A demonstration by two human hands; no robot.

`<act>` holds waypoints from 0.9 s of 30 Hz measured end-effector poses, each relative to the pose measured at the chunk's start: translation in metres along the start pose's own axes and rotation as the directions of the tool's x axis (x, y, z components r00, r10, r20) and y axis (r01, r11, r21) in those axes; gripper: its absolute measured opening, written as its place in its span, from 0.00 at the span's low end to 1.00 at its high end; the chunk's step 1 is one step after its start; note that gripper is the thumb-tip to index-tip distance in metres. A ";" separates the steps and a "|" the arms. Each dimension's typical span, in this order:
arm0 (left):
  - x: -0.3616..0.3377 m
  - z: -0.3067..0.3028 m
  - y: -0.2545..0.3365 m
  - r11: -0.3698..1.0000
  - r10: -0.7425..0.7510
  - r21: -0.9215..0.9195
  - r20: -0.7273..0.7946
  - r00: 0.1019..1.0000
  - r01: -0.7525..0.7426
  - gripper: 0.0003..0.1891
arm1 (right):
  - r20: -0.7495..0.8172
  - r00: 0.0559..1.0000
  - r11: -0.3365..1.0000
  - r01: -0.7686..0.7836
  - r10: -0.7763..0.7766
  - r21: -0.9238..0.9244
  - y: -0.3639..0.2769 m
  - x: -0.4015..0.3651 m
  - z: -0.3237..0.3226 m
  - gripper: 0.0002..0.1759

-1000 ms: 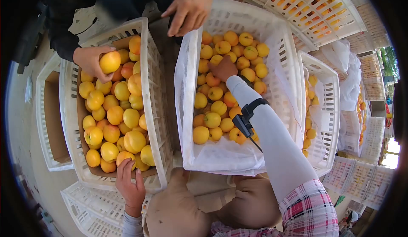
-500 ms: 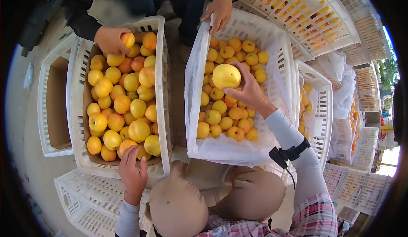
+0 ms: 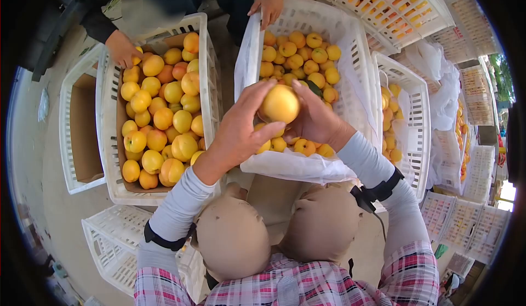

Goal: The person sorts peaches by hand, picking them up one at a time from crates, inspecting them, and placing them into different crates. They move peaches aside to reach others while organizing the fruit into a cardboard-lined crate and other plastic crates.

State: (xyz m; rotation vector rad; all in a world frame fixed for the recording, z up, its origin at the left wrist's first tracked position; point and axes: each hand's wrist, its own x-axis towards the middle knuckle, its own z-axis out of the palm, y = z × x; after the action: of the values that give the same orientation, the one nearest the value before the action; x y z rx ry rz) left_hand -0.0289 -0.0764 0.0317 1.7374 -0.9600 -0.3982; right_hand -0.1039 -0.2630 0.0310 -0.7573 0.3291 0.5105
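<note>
A yellow-orange fruit (image 3: 281, 103) is held up between both hands, above the right crate. My left hand (image 3: 236, 128) curls around its left side, thumb under it. My right hand (image 3: 320, 117) is at its right side, with the fingers partly hidden; a second fruit might lie behind, but I cannot tell. Beneath them, the white lined crate (image 3: 359, 86) holds many similar fruits, and a green leaf (image 3: 314, 88) shows among them. To the left stands a white crate (image 3: 111, 141) with a cardboard lining, filled with larger fruits.
Across from me, a co-worker's hand (image 3: 121, 49) touches fruit in the left crate, and the other hand (image 3: 269, 3) rests on the right crate's rim. A cardboard-lined crate (image 3: 68, 141) stands far left. More crates (image 3: 402, 70) of fruit are stacked on the right.
My left hand has left the left crate and moved right to the fruit near my right hand. The co-worker's left-side hand has shifted left. The view has shifted slightly.
</note>
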 end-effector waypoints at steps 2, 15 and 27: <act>0.010 0.012 0.003 0.981 0.131 0.124 0.151 0.980 -0.150 0.35 | -0.248 0.953 0.964 0.116 -0.176 -0.237 0.008 -0.014 0.007 0.33; -0.152 -0.044 -0.052 0.864 -0.363 0.275 -0.243 0.900 0.422 0.18 | -0.758 0.302 0.490 -0.615 -0.578 -0.618 0.020 -0.311 -0.191 0.31; -0.161 -0.030 -0.055 0.801 -0.256 0.479 -0.268 0.929 0.360 0.14 | -0.265 0.638 0.101 -0.282 -0.723 -0.954 -0.056 -0.138 -0.105 0.20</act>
State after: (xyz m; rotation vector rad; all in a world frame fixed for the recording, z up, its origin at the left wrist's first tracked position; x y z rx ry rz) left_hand -0.0869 0.0716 -0.0361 2.4027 -0.6732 -0.1736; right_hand -0.1984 -0.4175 0.0538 -2.4501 0.5853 -0.1008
